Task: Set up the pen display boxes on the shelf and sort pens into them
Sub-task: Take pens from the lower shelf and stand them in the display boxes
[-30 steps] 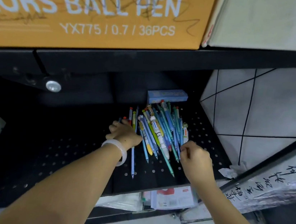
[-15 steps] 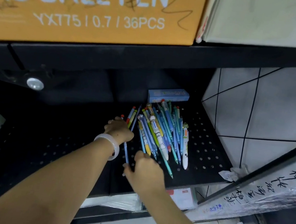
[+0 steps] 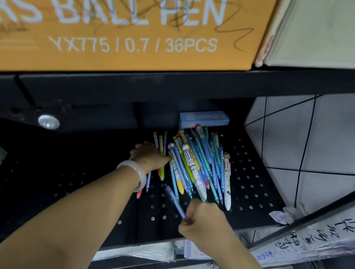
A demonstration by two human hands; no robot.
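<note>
A heap of several blue, green and yellow pens (image 3: 197,166) lies on the black perforated shelf (image 3: 252,189). My left hand (image 3: 148,157), a pale bangle on its wrist, grips a small bunch of pens (image 3: 158,154) at the heap's left side. My right hand (image 3: 201,218) is in front of the heap and pinches the near end of a thin lilac pen (image 3: 174,199), which points up-left toward the pile. A small blue pen box (image 3: 203,118) stands at the back of the shelf behind the pens.
An orange carton (image 3: 118,25) marked BALL PEN sits on the shelf above, beside a pale box (image 3: 334,33). White tiled wall (image 3: 329,136) is on the right. A plastic-wrapped bundle (image 3: 320,239) with handwriting leans at lower right; packets (image 3: 152,253) lie under the shelf.
My right hand has gone from the heap's right side to its front and now pinches a lilac pen pulled toward me. My left hand stays at the heap's left with its bunch.
</note>
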